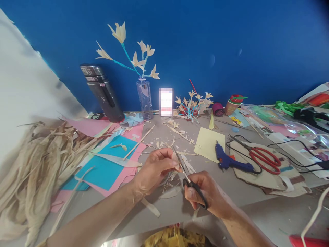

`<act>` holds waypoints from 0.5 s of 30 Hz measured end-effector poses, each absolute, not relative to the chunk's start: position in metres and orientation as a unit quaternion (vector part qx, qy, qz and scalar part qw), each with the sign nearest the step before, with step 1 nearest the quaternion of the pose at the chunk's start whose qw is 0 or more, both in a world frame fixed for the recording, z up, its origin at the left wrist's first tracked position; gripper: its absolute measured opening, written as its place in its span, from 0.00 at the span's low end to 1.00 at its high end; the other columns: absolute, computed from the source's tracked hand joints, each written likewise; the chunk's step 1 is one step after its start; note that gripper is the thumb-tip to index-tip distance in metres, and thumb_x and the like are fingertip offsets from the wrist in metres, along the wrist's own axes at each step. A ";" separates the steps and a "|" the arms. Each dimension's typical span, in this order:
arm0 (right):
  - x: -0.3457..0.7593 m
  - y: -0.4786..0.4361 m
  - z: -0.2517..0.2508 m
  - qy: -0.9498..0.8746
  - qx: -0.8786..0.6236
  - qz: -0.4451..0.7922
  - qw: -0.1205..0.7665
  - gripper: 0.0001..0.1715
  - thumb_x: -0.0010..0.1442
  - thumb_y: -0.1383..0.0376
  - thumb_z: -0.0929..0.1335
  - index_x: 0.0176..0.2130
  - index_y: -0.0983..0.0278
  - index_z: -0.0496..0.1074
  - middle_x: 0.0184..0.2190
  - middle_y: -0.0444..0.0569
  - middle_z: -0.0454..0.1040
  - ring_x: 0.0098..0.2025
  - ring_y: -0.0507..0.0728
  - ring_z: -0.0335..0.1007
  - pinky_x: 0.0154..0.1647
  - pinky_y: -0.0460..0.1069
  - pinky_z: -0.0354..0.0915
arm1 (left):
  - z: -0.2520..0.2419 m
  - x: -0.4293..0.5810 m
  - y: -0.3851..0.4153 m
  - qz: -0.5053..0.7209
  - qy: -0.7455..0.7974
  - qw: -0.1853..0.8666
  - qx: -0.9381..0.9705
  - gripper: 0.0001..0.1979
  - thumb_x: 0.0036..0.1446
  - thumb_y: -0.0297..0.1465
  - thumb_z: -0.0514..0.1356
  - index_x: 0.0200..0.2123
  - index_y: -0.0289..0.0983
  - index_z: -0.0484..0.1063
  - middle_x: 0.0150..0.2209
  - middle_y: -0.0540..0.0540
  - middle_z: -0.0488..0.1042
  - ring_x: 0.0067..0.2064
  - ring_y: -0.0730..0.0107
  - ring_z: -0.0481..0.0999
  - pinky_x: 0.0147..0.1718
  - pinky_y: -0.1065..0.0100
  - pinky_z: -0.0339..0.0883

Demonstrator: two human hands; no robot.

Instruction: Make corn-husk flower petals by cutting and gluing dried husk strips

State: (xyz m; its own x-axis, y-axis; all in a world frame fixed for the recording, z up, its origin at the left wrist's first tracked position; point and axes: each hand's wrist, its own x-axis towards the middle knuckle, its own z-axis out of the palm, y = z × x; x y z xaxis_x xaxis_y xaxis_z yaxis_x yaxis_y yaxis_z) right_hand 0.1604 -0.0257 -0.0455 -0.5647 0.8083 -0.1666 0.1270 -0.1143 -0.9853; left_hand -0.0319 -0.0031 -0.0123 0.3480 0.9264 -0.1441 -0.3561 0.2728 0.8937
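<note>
At the middle of the table, my left hand (160,164) pinches a small pale piece of husk (175,158), mostly covered by the fingers. My right hand (203,192) grips black-handled scissors (194,190), whose blades point up and left and reach the piece at my left fingertips. Pale scraps and strips (171,192) lie under and around both hands. Behind them, a clear bottle (144,97) holds pale flowers (119,33) on blue stems, and a cluster of smaller flowers (191,106) stands to its right.
Dried husks (38,171) are heaped at the left beside blue sheets (105,168) and a dark flask (105,92). A yellow sheet (209,144), blue glue gun (230,161) and red-handled scissors (266,159) lie at the right. A lit phone (166,102) stands at the back.
</note>
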 end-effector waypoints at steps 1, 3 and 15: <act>0.160 -0.026 -0.045 -0.608 -0.385 0.641 0.267 0.36 0.50 0.38 0.72 0.17 0.66 0.66 0.13 0.45 0.65 0.18 0.48 0.53 0.18 0.45 0.48 | -0.012 -0.032 -0.003 0.447 0.353 0.716 0.404 0.06 0.48 0.27 0.64 0.23 0.35 0.70 0.25 0.46 0.76 0.29 0.71 0.73 0.31 0.70 0.63; 0.160 -0.026 -0.045 -0.602 -0.386 0.645 0.269 0.37 0.48 0.37 0.73 0.16 0.65 0.66 0.13 0.44 0.64 0.17 0.48 0.52 0.18 0.45 0.47 | -0.012 -0.032 -0.003 0.448 0.349 0.717 0.405 0.06 0.48 0.27 0.65 0.22 0.35 0.70 0.25 0.46 0.76 0.28 0.71 0.73 0.31 0.70 0.64; 0.164 -0.028 -0.039 -0.618 -0.365 0.653 0.243 0.38 0.51 0.36 0.70 0.17 0.66 0.66 0.14 0.46 0.64 0.18 0.48 0.54 0.19 0.45 0.48 | -0.011 -0.034 0.000 0.417 0.339 0.735 0.414 0.05 0.44 0.27 0.66 0.22 0.34 0.72 0.26 0.44 0.76 0.29 0.68 0.74 0.33 0.68 0.65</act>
